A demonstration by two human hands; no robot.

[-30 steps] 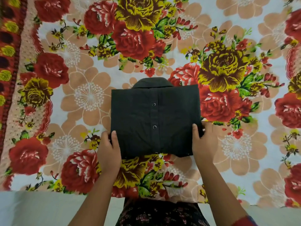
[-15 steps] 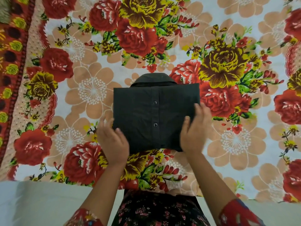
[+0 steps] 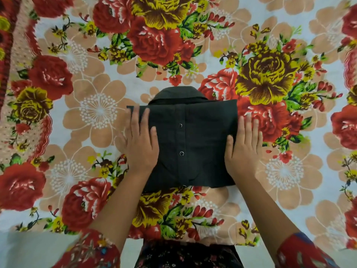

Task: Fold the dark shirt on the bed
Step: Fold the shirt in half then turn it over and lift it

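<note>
The dark shirt [image 3: 191, 140] lies folded into a compact rectangle in the middle of the bed, collar at the far side and two snap buttons showing down its centre. My left hand [image 3: 142, 141] lies flat with straight fingers on the shirt's left part, fingertips near the far left corner. My right hand [image 3: 244, 146] rests flat along the shirt's right edge, thumb on the cloth and fingers on the sheet beside it.
The bed is covered by a floral sheet [image 3: 92, 113] with red and yellow roses, spreading wide on every side of the shirt. The sheet's near edge [image 3: 38, 229] runs along the bottom, with a pale floor below it.
Both hands left the shirt's near corners and moved forward. They now lie flat on its left and right sides. The shirt stays in place.
</note>
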